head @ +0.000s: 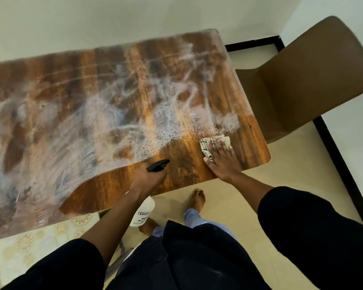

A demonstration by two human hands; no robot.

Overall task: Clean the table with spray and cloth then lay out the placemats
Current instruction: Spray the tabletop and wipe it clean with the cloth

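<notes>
Your left hand [150,176] has its fingers curled round the spray bottle [143,214] at the wooden table's [105,191] near edge; your right hand [223,158] presses a patterned cloth [205,146] flat, fingers spread, near the brown chair [306,80].

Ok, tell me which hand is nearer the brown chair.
Right. The right hand presses the cloth flat near the table's chair-side edge, close to the brown chair. The left hand holds the spray bottle farther away.
</notes>
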